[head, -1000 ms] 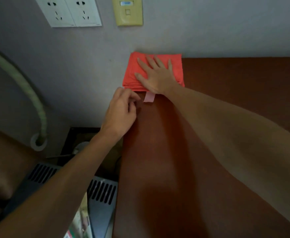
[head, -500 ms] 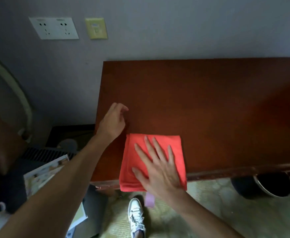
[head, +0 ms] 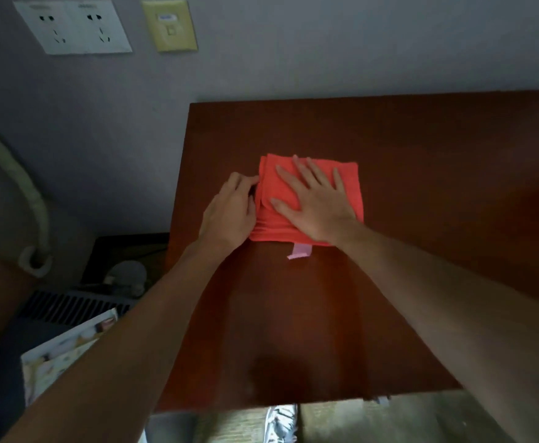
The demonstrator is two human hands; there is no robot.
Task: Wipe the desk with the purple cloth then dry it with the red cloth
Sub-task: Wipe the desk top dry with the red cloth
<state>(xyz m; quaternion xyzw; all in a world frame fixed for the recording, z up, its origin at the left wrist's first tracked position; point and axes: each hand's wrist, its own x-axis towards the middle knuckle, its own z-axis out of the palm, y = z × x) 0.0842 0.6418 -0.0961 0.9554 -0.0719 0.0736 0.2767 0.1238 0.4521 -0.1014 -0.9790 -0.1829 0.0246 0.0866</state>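
Two hands on the red cloth point(head: 348, 183) — right hand point(head: 317, 203) flat, left hand point(head: 233, 212) pinching its edge.

We're looking at a pretty dim room with a plain grey wall point(head: 261, 65). Up top there's a white double socket plate point(head: 73, 27) and right beside it a yellowish wall plate point(head: 169, 25). On the left a pale hose point(head: 22, 187) curves down the wall. Below it we see a dark vented unit point(head: 70, 306) with a printed booklet point(head: 66, 350) on it. Pale floor point(head: 389, 420) at the bottom.
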